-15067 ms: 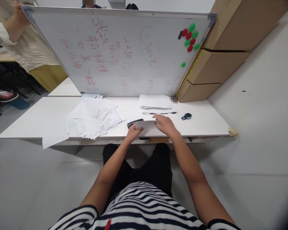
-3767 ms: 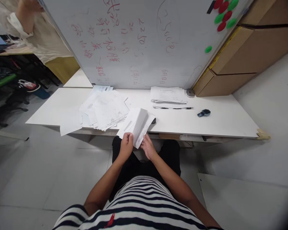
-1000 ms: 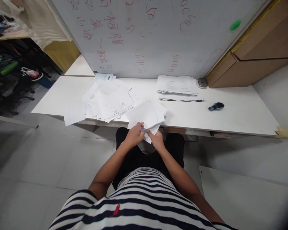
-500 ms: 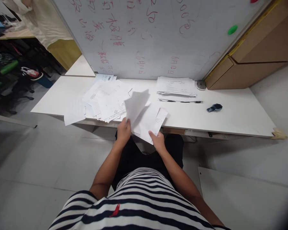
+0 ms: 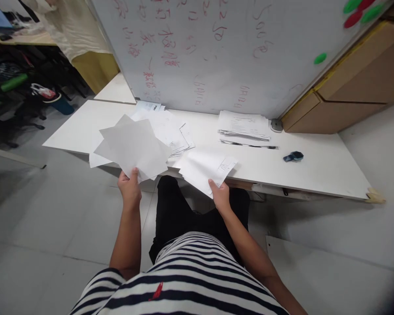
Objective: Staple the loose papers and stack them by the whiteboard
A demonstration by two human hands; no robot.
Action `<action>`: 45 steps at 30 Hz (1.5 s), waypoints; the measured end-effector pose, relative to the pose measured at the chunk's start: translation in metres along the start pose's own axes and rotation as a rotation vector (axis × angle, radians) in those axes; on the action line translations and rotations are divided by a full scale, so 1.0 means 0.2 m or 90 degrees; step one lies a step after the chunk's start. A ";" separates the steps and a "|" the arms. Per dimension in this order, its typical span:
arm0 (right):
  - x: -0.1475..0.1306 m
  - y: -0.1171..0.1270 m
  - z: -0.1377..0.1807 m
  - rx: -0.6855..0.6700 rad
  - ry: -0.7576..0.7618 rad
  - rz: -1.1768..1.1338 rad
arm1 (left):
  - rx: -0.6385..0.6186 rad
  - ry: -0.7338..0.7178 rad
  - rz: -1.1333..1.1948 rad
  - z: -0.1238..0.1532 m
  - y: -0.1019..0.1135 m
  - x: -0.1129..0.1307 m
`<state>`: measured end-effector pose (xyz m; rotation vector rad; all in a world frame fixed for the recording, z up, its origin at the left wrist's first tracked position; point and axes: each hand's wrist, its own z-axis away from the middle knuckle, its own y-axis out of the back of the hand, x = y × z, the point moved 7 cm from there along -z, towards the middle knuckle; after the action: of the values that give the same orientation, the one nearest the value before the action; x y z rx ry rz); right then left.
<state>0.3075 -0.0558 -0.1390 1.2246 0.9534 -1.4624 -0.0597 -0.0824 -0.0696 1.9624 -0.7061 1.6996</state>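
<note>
Fanned sheets point(image 5: 131, 142) at ten o'clock are pinched by the left hand point(image 5: 129, 189), a sheaf point(image 5: 204, 167) at twelve by the right hand point(image 5: 221, 196), and both are best held apart, clear of the loose pile point(image 5: 167, 126) at eleven, though contact there is hard to judge.

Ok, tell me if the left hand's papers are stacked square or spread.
Spread: the papers in the left hand show corners jutting different ways.

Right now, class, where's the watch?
In the head view, the watch lies at right on the desk, right of the paper stack and in front of the boxes.
</note>
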 end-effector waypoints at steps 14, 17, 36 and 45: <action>-0.29 -1.10 -0.51 -0.325 -0.174 -0.148 | 0.026 0.129 0.081 0.22 0.20 -0.05; -0.25 -0.99 -0.40 -0.366 -0.184 -0.148 | -0.021 0.139 0.062 0.24 0.14 -0.01; -0.18 0.29 -0.02 -0.143 -0.023 -0.051 | -0.638 -0.155 -0.283 0.70 -0.78 0.23; -0.46 0.60 -0.31 0.089 0.138 0.161 | -0.557 -0.168 -0.056 0.72 -1.26 0.38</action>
<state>0.4399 -0.0066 -0.0591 1.5704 0.8123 -1.2310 0.2201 0.0137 -0.0159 1.5322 -1.1825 0.8336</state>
